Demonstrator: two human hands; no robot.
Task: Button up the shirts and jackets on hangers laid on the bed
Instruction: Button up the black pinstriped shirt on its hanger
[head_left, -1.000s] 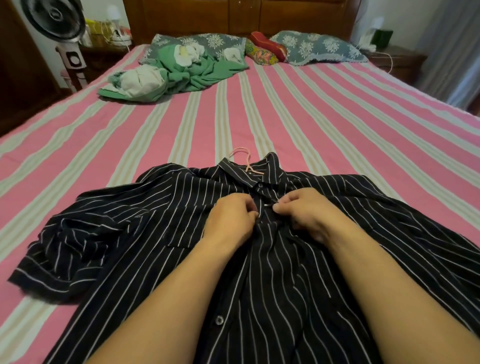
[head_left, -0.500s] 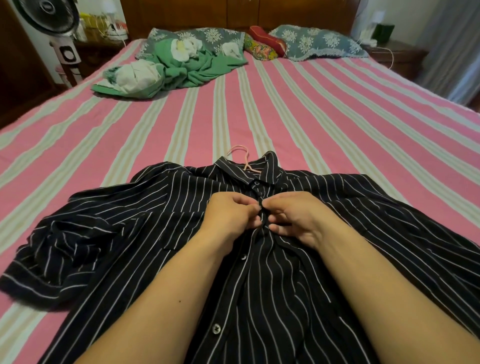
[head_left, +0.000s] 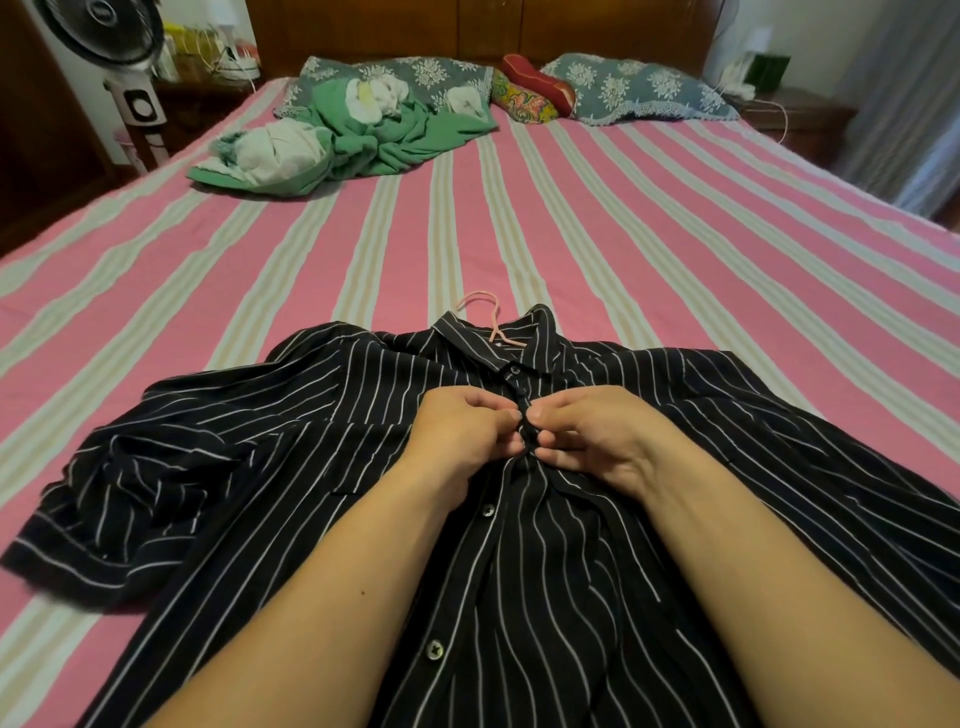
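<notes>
Presently, in the head view, a dark striped shirt (head_left: 332, 447) lies front-up on the near part of the bed (head_left: 623, 249), its collar pointing away and a pink hanger (head_left: 485, 314) hook poking out above the collar. The left hand (head_left: 462, 436) and the right hand (head_left: 597, 441) meet at the placket just under the collar, fingers curled, each pinching the shirt's front edge from its own side. The top button (head_left: 514, 370) at the collar is fastened; two lower buttons (head_left: 487, 510) show on the left panel, still undone. Compared with half a second earlier, both hands sit at the same spot but are drawn closer, thumbs nearly touching over the pinched cloth; a second ago they held the edges slightly apart. The shirt has not shifted on the bed. Further back, a green garment (head_left: 395, 140) lies heaped by two pillows (head_left: 639, 88), and a fan (head_left: 104, 31) stands off the far left corner.
</notes>
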